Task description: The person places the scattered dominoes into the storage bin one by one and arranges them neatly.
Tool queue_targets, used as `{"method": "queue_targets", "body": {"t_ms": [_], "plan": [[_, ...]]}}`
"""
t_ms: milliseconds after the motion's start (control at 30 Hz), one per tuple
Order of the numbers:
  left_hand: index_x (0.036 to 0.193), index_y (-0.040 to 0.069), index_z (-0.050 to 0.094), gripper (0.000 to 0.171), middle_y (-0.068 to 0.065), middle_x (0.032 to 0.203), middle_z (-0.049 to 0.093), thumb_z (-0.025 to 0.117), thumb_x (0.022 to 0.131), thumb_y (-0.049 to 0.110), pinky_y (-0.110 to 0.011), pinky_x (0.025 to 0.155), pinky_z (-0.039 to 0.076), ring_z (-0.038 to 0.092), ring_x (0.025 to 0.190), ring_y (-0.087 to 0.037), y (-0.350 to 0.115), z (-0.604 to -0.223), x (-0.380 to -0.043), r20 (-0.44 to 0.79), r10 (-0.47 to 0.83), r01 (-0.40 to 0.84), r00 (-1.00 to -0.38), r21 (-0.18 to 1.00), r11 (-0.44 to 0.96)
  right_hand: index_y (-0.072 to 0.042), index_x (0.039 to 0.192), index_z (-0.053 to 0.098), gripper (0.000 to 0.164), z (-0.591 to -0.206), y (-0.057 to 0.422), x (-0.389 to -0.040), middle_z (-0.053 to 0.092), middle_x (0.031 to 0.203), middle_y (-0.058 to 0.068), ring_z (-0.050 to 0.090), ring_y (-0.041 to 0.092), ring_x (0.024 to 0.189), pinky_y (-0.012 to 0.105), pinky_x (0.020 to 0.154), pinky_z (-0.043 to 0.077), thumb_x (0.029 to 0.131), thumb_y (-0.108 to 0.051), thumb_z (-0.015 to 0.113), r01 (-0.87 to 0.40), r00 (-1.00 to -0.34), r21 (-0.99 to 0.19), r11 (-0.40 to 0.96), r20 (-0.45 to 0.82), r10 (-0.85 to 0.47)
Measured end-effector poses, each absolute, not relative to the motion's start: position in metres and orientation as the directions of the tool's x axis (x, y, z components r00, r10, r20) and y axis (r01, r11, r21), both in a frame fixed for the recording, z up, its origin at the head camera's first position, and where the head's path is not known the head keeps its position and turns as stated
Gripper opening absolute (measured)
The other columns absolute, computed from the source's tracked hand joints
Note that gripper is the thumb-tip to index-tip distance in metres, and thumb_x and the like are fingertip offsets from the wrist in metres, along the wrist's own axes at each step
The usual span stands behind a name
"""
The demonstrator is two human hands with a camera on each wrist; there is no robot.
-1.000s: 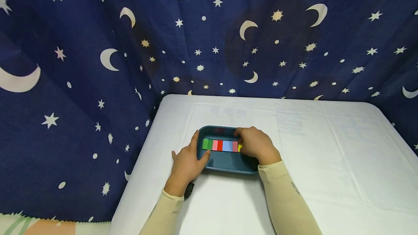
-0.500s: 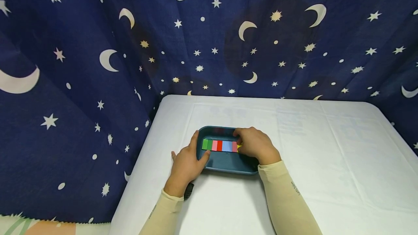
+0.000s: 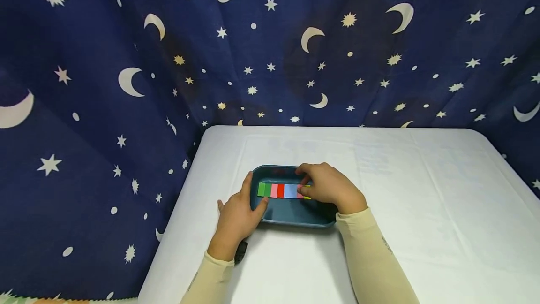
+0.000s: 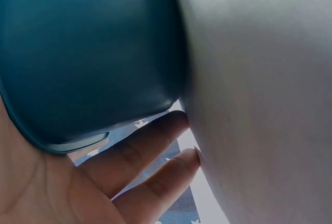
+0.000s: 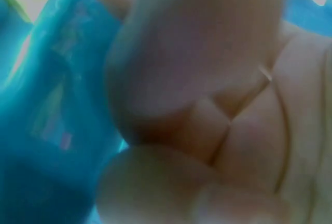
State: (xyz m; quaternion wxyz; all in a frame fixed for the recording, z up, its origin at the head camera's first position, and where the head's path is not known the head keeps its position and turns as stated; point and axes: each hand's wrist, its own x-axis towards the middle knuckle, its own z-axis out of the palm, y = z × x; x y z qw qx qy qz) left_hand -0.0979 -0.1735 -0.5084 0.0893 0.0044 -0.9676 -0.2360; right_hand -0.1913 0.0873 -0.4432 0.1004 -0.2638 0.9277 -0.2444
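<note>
A dark teal tray [image 3: 295,217] sits on the white table, a row of coloured blocks inside. From the left come green blocks [image 3: 264,190], a light pink block [image 3: 274,190], a red block [image 3: 280,191], blue blocks [image 3: 290,191], a darker pink block [image 3: 300,186] and yellow [image 3: 307,196]. My left hand [image 3: 236,217] holds the tray's left end, thumb over the rim; two of its fingers [image 4: 155,187] show outside the wall in the left wrist view. My right hand [image 3: 331,186] bends over the row's right end, fingertips at the pink and yellow blocks; I cannot tell whether it pinches one.
The white tablecloth [image 3: 422,219] reaches well beyond the tray to the right. A dark blue curtain [image 3: 363,64] with moons and stars stands behind the table and along its left side.
My right fingertips have slid a little left, from the yellow end onto the darker pink block. The left hand keeps its place on the tray. The head view has shifted slightly.
</note>
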Motion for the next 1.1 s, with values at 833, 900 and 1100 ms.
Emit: {"method": "queue_targets", "body": {"t_ms": [833,900,1100], "plan": [[0.17,0.023,0.025,0.086,-0.016,0.129,0.073,0.058,0.101,0.063,-0.091,0.097,0.026,0.071,0.114,-0.033,-0.187,-0.505,-0.087,0.182,-0.038,0.052,-0.983,0.465,0.884,-0.012,0.135,0.07,0.045,-0.435,0.078,-0.179,0.075,0.104,-0.003,0.066,0.016,0.089,0.039,0.079,0.055,0.095,-0.031,0.079,-0.436,-0.845,-0.529,0.728,-0.038,-0.534],[0.17,0.023,0.024,0.089,-0.016,0.127,0.073,0.055,0.1,0.068,-0.091,0.097,0.026,0.072,0.114,-0.033,-0.188,-0.51,-0.083,0.171,-0.038,0.047,-0.984,0.468,0.883,-0.012,0.135,0.07,0.045,-0.44,0.077,-0.176,0.074,0.104,-0.004,0.064,0.013,0.086,0.037,0.077,0.055,0.095,-0.031,0.079,-0.443,-0.841,-0.532,0.722,-0.034,-0.541],[0.172,0.032,0.009,0.103,-0.019,0.136,0.068,0.047,0.093,0.086,-0.09,0.099,0.026,0.069,0.118,-0.037,-0.197,-0.515,-0.083,0.09,-0.02,0.031,-0.996,0.521,0.853,-0.012,0.134,0.07,0.044,-0.444,0.078,-0.17,0.075,0.104,-0.002,0.067,0.015,0.087,0.041,0.08,0.058,0.094,-0.029,0.079,-0.494,-0.84,-0.499,0.712,0.061,-0.539]]}}
